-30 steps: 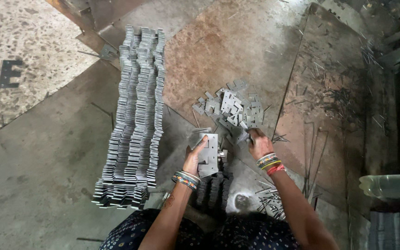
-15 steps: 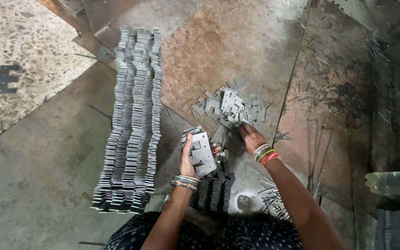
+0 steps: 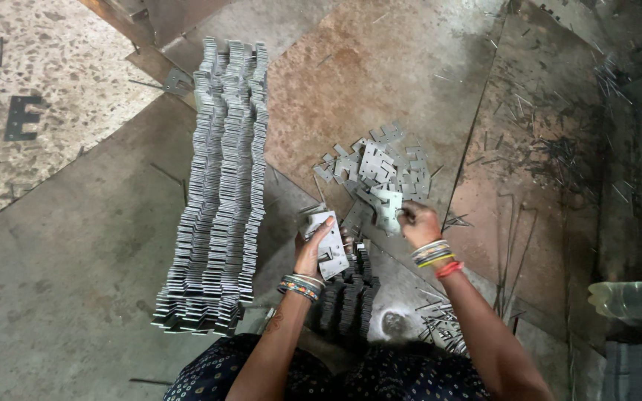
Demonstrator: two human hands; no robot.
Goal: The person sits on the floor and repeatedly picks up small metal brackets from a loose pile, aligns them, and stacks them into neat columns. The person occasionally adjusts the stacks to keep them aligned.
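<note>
Sorting flat grey metal plates on the floor

Left hand [image 3: 312, 249] grips a small stack of notched plates [image 3: 328, 239]; right hand [image 3: 417, 223] pinches one plate [image 3: 389, 206] at the near edge of the loose pile [image 3: 374, 167], right of the long stacked rows [image 3: 221, 186].

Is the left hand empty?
No, the left hand holds a small stack of flat metal plates, while the right hand picks a plate from the loose pile.
</note>
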